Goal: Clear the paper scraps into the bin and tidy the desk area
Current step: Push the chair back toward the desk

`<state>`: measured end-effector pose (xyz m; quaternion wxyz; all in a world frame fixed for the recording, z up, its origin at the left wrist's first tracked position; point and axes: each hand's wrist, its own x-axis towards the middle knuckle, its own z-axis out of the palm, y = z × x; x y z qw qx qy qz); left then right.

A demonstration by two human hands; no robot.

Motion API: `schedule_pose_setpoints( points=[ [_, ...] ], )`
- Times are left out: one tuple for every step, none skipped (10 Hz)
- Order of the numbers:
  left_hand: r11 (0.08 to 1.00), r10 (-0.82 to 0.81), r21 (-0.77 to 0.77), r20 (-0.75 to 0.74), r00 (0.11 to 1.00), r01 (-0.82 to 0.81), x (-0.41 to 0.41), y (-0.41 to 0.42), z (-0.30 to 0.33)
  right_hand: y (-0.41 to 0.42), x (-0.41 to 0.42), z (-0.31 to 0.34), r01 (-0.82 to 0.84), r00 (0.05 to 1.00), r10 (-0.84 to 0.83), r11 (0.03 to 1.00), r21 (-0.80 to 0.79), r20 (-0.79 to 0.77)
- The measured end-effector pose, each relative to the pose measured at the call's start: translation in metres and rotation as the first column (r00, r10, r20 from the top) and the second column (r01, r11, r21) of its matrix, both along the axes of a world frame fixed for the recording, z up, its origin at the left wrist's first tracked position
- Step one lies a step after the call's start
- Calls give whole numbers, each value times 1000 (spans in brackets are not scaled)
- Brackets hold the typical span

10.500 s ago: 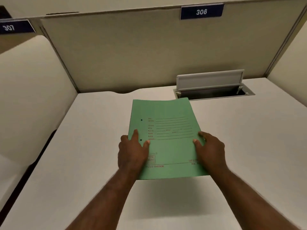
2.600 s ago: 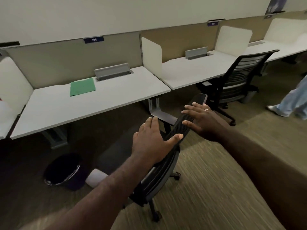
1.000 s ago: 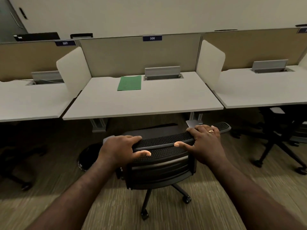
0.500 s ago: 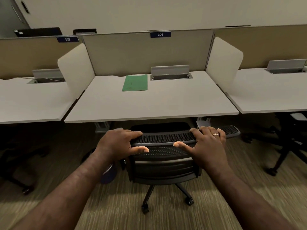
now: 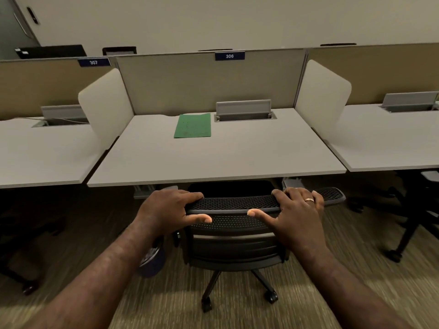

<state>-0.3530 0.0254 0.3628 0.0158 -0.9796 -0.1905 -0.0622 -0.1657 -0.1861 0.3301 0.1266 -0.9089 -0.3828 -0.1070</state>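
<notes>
Gripping the chair (image 5: 234, 224) by the top of its backrest, I have my left hand (image 5: 169, 213) and right hand (image 5: 295, 216) curled over the rim, thumbs on the mesh. No paper scraps show on the desk (image 5: 213, 160); only a green folder (image 5: 193, 125) lies squared near the back. The bin (image 5: 153, 261) sits under my left forearm. I judge tucking the chair under is what remains.
</notes>
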Motion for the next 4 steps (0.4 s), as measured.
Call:
schedule_pose_setpoints(
  points=[
    [1000, -5, -14, -1, 1000, 5, 2, 6, -1, 4, 0, 2, 2, 1000, -2, 1000, 3, -15],
    [999, -8, -31, -6, 1000, 7, 3, 11, -2, 7, 1, 3, 1, 999, -2, 999, -35, -34],
    [997, -18, -81, -21, 1000, 17, 4, 15, 0, 7, 2, 7, -4, 999, 1, 998, -60, -41],
    [985, -1, -172, 39, 999, 8, 7, 18, 11, 13, 12, 22, 1, 999, -2, 1000, -17, -39]
  ],
)
